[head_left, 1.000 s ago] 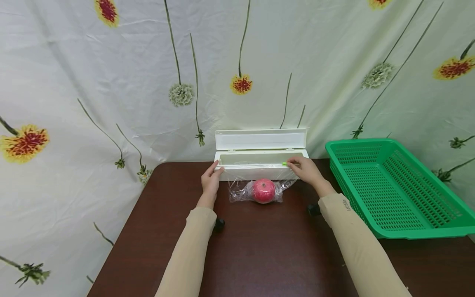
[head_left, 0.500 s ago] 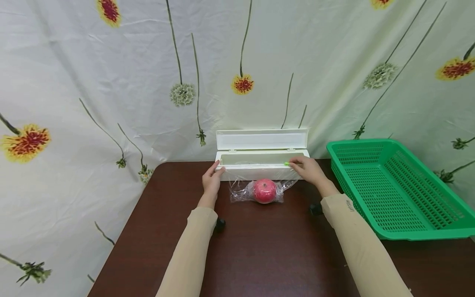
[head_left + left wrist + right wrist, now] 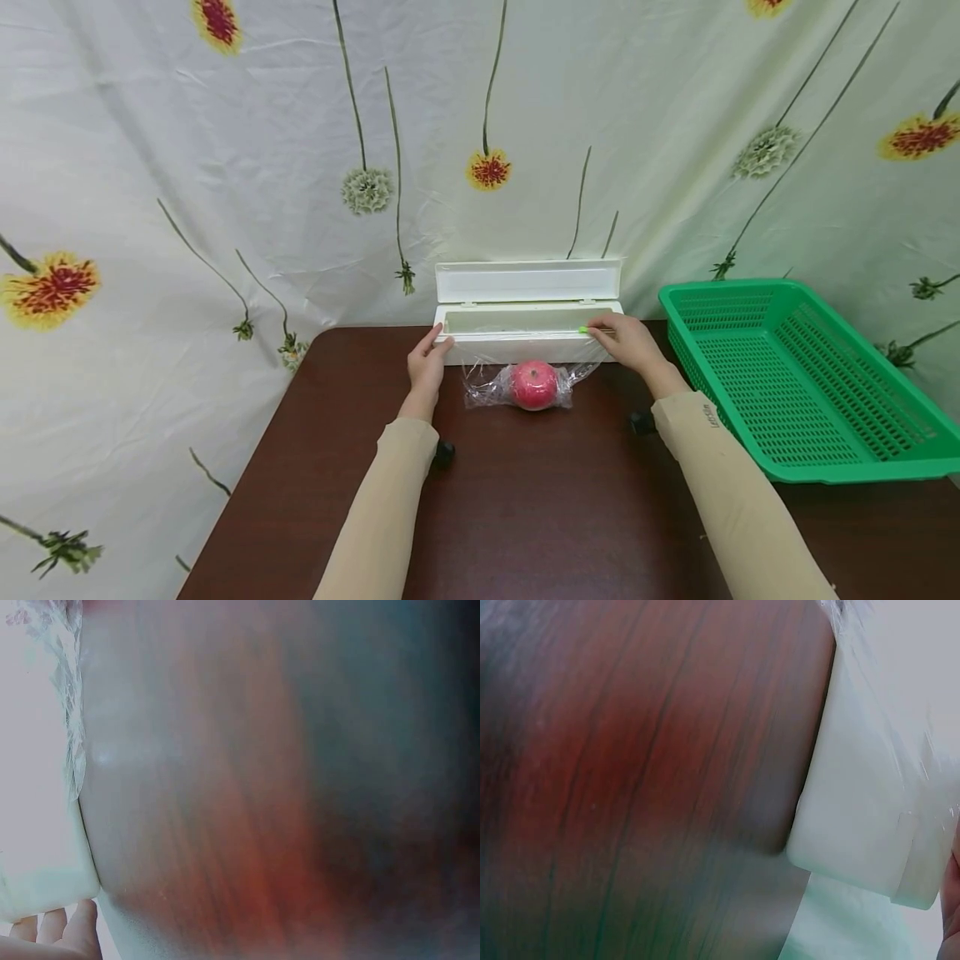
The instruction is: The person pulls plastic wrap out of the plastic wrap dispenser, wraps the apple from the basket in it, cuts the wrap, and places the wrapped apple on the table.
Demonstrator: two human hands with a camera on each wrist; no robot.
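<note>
While a flower-printed white cloth [image 3: 247, 167] is hung behind everything, the dark brown worktop [image 3: 517, 508] is rounded off at its far left corner. Next, the left end of a long white box [image 3: 528, 318] is held by the left hand [image 3: 426, 362], its grip closed around the near corner with thumb and fingers. The box is set near the worktop's far edge, its hinged lid [image 3: 528, 283] raised at the back. Down from the front of the box, clear film [image 3: 487, 390] is draped, and in it a red fruit [image 3: 533, 385] is wrapped (crumpled folds are bunched on both sides), placed on the worktop just before the box. Near the box's right end, a small bright green tab [image 3: 583, 329] is pinched by the grip of the right hand [image 3: 630, 342]. Farthest right, a slotted green basket [image 3: 787, 400] is placed on the worktop.
</note>
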